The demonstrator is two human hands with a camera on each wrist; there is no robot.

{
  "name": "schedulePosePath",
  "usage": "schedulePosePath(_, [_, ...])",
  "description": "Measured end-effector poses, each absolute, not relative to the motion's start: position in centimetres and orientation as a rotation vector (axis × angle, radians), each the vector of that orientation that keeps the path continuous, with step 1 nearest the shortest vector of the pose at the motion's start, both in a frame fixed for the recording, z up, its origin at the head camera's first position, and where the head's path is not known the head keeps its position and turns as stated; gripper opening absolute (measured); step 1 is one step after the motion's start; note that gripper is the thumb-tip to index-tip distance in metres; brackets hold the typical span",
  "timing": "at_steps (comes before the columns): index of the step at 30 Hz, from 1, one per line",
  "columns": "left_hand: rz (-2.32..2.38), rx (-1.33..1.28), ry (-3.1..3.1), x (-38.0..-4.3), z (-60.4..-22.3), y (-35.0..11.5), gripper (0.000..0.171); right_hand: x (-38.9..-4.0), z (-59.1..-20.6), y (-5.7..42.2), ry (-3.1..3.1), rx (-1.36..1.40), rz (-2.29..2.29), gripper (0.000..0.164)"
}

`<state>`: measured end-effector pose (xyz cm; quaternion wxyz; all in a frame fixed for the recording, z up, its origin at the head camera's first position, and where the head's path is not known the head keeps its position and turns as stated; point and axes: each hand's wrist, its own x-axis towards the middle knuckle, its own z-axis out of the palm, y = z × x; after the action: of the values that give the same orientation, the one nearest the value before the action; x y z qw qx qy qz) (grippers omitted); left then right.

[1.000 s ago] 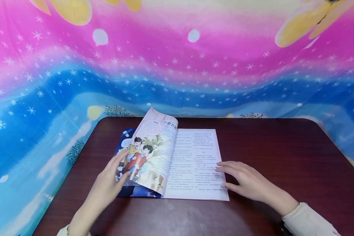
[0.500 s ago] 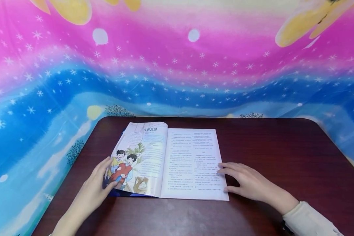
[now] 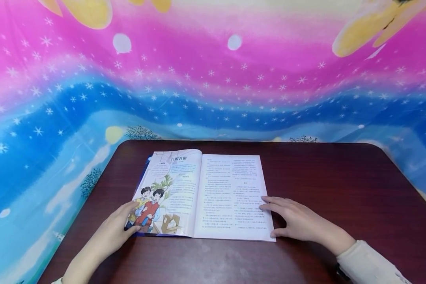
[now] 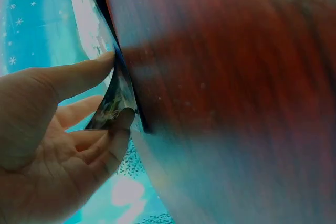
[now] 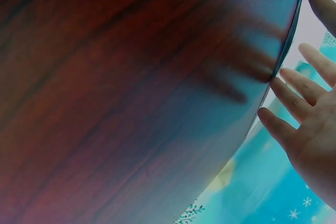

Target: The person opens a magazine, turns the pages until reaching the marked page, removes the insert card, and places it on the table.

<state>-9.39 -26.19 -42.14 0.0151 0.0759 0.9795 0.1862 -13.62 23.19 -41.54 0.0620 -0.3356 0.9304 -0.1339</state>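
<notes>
An open magazine (image 3: 230, 197) lies on the dark wooden table, text filling its right page. Its left page (image 3: 184, 197) carries a cartoon of two dark-haired figures and bulges upward near the spine. At that page's lower left, my left hand (image 3: 110, 228) holds the outer edge, thumb near the bottom corner and fingers further up the side. The left wrist view shows the page corner (image 4: 107, 111) curling up between thumb and fingers. My right hand (image 3: 298, 219) rests lightly along the right page's outer edge, fingers spread and mostly straight, thumb near the bottom corner.
The brown table (image 3: 340, 177) has rounded far corners and surrounds the magazine. Behind and beside it hangs a pink and blue cloth (image 3: 213, 94) printed with snowflakes. A pale sleeve (image 3: 369, 262) covers my right forearm.
The raised page has swung over to the left and settled on the left side, covering most of the dark blue page. My left hand moved left and down with it; the right stayed nearly still.
</notes>
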Motion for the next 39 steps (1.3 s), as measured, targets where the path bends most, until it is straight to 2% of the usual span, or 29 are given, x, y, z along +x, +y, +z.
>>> schedulePosePath(7, [0.349,0.149,3.002,-9.8,-41.8,-27.1,0.061,-13.9,-41.7,23.2,2.802,-1.016,-0.409,0.066])
schedulePosePath(20, [0.366,0.164,2.986,-9.9,-41.8,-27.8,0.054,-13.9,-41.5,22.7,2.816,-1.018,-0.397,0.061])
schedulePosePath(39, [0.394,0.173,2.983,-10.2,-41.7,-27.9,0.056,-14.0,-40.7,21.9,2.996,-1.034,-0.443,0.045])
